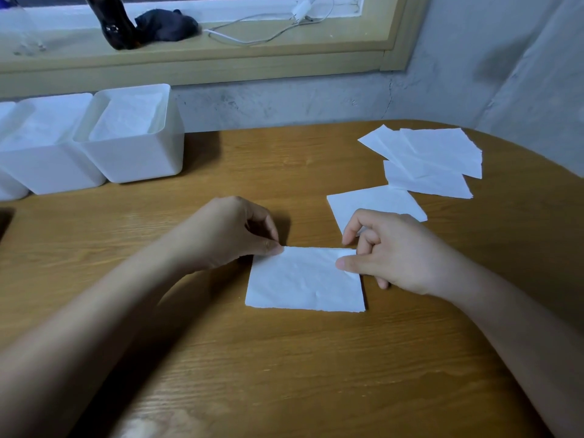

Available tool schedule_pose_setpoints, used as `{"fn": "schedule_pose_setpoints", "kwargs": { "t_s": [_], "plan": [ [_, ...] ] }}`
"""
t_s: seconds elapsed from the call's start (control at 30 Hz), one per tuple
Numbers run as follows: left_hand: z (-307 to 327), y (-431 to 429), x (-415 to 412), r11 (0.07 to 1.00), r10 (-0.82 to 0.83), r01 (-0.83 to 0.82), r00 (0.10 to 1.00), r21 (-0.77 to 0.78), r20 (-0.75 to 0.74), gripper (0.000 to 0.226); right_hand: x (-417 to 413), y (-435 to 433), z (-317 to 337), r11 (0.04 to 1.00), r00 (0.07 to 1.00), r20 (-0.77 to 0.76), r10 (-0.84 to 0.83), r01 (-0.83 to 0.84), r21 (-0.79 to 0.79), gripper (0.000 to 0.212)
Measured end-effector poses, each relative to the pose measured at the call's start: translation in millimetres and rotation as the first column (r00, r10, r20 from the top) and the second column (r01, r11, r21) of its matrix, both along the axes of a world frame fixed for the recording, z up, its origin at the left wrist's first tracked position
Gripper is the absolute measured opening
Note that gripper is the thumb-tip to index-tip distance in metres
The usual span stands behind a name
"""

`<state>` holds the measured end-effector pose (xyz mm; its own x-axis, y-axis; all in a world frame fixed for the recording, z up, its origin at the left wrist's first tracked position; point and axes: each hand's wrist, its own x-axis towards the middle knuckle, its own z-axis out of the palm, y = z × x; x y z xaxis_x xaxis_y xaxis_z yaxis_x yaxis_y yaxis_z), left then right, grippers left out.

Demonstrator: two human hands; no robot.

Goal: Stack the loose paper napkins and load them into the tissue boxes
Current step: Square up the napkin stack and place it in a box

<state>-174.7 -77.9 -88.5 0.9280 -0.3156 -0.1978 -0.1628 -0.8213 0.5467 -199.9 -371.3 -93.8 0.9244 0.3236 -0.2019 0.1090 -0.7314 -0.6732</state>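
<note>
Left hand (234,232): thumb and curled fingers pinch the far left corner of a white napkin (303,282). Right hand (388,251): thumb pressed on top of the far right corner, which is a bit lifted. The other fingers are curled, the index finger raised above the paper, so this hand is also gripping the napkin.

The napkin lies flat between the two hands and toward the person. It is roughly square, made of soft crinkled paper with a slightly ragged near edge. Cannot tell if it is one sheet or several.

It sits on a wood-grain table (284,374), brown and smooth with a rounded edge.

Just beyond the right hand is a single flat napkin (379,200), its near corner hidden behind the fingers. Further out past that hand lies a loose pile of napkins (436,159), overlapping and fanned at angles.

Well beyond the left hand and to its left are white plastic tissue boxes with rounded corners and open tops. The nearest box (139,159) has white paper inside. The second box (47,172) touches it and also holds paper. A third box (9,188) is cut off by the frame edge.

Behind them is a rough grey wall (284,99) and a pale wooden window sill (221,55). On the sill are a dark glossy bottle (117,30), a crumpled dark cloth (167,23) and a thin white cable (252,36).
</note>
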Motion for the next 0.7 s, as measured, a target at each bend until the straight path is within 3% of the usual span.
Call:
{"fn": "schedule_pose_setpoints", "kwargs": {
  "t_s": [0.17,0.33,0.47,0.7],
  "plan": [
    [-1,-3,-3,0.994,-0.102,0.099,0.992,0.037,0.079,0.011,6,-10,-3,1.0,0.995,0.093,-0.022,0.022,-0.007,0.017],
    [-2,-3,-4,0.987,-0.143,0.149,0.985,-0.057,0.1,0.01,13,-15,-7,0.994,0.938,0.34,-0.072,0.095,-0.051,0.009],
    [-11,-11,-8,0.974,-0.028,0.076,0.975,-0.213,0.222,0.008,17,-14,-18,0.983,0.921,0.39,-0.014,0.085,-0.165,0.013],
    [-25,-15,-15,0.954,0.065,0.053,0.923,-0.294,0.38,0.016,20,-11,-26,0.992,0.896,0.445,-0.01,0.066,-0.112,0.015]
  ]
}}
